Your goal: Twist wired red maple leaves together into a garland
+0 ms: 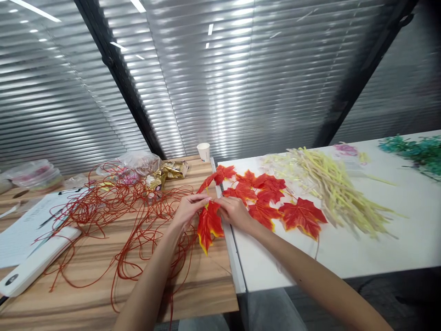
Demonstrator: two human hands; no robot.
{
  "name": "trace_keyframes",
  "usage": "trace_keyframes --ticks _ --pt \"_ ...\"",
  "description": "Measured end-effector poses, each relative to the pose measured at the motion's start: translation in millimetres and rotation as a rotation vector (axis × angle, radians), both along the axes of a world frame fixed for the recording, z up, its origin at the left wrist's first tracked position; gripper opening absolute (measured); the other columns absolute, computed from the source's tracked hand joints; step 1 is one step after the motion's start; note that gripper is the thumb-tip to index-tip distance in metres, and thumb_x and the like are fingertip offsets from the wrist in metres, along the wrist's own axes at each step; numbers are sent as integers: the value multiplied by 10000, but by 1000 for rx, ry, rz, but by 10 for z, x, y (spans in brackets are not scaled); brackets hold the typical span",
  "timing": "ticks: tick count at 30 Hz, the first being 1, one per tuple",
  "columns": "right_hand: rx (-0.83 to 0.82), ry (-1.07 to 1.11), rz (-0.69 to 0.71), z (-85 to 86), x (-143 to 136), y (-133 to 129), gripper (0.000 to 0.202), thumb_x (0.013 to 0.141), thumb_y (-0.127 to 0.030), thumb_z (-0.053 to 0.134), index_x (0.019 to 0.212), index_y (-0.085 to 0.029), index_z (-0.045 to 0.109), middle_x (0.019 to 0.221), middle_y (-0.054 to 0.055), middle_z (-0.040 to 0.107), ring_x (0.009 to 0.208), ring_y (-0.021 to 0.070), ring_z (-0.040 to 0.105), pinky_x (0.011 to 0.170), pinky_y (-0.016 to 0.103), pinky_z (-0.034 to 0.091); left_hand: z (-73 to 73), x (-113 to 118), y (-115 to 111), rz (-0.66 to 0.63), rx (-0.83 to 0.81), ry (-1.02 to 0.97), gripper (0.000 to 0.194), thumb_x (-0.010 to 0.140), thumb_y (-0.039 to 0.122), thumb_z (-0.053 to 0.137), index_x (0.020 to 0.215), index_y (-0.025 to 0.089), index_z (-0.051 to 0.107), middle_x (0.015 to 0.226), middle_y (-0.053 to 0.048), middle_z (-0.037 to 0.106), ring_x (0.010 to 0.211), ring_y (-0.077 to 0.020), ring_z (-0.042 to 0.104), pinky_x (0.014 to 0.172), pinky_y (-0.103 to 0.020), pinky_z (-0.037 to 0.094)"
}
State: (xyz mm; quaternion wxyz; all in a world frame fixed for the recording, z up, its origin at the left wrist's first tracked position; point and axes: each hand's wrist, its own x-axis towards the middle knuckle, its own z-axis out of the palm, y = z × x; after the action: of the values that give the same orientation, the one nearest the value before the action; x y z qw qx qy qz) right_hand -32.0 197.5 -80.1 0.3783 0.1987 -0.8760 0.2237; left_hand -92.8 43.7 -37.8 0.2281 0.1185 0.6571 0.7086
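Note:
My left hand (190,210) and my right hand (234,211) meet over the seam between the two tables. Their fingers pinch the stem end of an artificial maple leaf (209,225), red with yellow edges, which hangs down between them. Another red leaf (208,181) sticks up just above my fingertips. To the right of my right hand, several more maple leaves (263,214) lie spread on the white table. Tangled red cord (138,234) covers the wooden table beside my left hand. Whether cord passes through my fingers is hidden.
A paper cup (203,151) stands at the back, near gold wrappers (174,169). On the left lie a clipboard (31,225), a white device (41,262) and plastic tubs (36,175). Yellow fuzzy stems (337,188) and teal foliage (418,151) rest on the white table (361,257).

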Motion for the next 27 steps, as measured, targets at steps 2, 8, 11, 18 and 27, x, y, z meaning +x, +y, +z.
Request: trace_keyframes --ticks 2,8,11,18,27 --pt "0 1 5 8 5 -5 222 870 -166 381 876 -151 603 747 33 636 637 109 551 586 212 384 -5 3 0 -12 21 -40 306 486 268 775 751 134 698 761 -43 673 672 -114 575 699 -235 441" --pt "-10 16 32 -15 6 19 218 787 -77 419 895 -146 596 770 37 641 651 131 563 567 229 399 -52 -2 0 -37 80 -142 311 481 225 781 764 132 692 780 -38 671 715 -104 583 726 -217 438" --pt "3 18 74 -34 5 48 320 688 -18 430 942 -138 584 788 49 643 656 148 566 554 238 411 -61 6 8 -59 85 -163 301 492 217 778 766 130 689 765 -35 667 687 -94 581 694 -205 441" --pt "-38 21 73 -6 12 22 237 778 -63 420 926 -138 589 783 53 639 671 141 572 572 240 427 -18 25 29 -41 160 -191 261 472 166 780 705 109 679 741 -34 666 693 -89 592 709 -189 448" --pt "-114 -18 33 -57 -29 5 181 871 -184 426 931 -163 596 813 37 643 691 111 577 653 221 448 -12 -14 -35 -98 165 -224 323 520 157 759 830 108 682 782 -63 674 671 -107 610 675 -204 476"
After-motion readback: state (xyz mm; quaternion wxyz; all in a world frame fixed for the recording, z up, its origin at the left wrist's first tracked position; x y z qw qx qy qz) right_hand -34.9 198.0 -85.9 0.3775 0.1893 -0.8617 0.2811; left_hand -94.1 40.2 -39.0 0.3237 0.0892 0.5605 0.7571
